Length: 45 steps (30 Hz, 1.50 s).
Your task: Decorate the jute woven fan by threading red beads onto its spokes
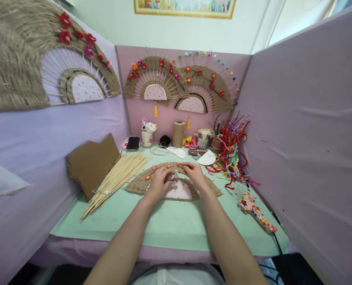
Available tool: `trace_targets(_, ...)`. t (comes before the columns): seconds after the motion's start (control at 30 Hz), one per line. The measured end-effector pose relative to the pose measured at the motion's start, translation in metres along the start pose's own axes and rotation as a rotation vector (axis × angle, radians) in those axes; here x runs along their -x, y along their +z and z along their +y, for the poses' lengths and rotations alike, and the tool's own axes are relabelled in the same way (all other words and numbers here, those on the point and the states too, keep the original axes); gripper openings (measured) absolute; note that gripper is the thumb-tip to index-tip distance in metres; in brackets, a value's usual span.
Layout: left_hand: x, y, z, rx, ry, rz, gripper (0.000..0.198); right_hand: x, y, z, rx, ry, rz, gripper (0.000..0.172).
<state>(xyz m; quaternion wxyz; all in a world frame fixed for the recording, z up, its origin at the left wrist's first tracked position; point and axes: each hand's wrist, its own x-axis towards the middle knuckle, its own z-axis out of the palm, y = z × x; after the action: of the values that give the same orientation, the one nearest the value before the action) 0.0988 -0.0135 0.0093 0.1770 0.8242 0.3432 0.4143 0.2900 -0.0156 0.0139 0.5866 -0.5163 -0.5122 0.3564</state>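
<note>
A twine-woven fan (137, 186) lies on the table in front of me, with a dotted white half-circle (178, 190) at its centre. Small orange-red flowers (154, 168) are spaced along its upper left band. My left hand (159, 183) is closed around a small clear container (172, 177), held over the fan; its contents are too small to make out. At the fan's top edge, the fingertips of my right hand (194, 174) are pinched together beside another small flower (178, 164). Whatever lies between those fingertips is hidden.
Thin bamboo sticks (116, 174) and cardboard (93, 162) lie left. A patterned glue gun (257, 211) with a cord rests right, below colourful pipe cleaners (231, 150). A twine spool (178, 134) and white bottle (147, 134) stand behind. Finished fans (156, 75) hang on the partitions.
</note>
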Motion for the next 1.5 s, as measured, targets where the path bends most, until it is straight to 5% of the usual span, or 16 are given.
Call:
trace_targets(0.4,-0.004,-0.005,0.0,0.15,-0.11,0.258,0.032,0.008,0.003,-0.018,-0.428,0.225,-0.206,0.025)
trace_targets(0.8,-0.003,-0.003,-0.006,0.13,-0.135,0.345,0.033,0.006,0.007,-0.019,-0.648,0.457,-0.303,0.012)
trace_targets(1.23,-0.004,-0.004,-0.006,0.129,-0.205,0.379,0.034,0.01,0.017,-0.01,-0.627,0.437,-0.354,0.043)
trace_targets(1.5,-0.004,-0.006,-0.002,0.125,-0.22,0.374,0.033,0.004,0.015,-0.007,-0.675,0.499,-0.281,0.013)
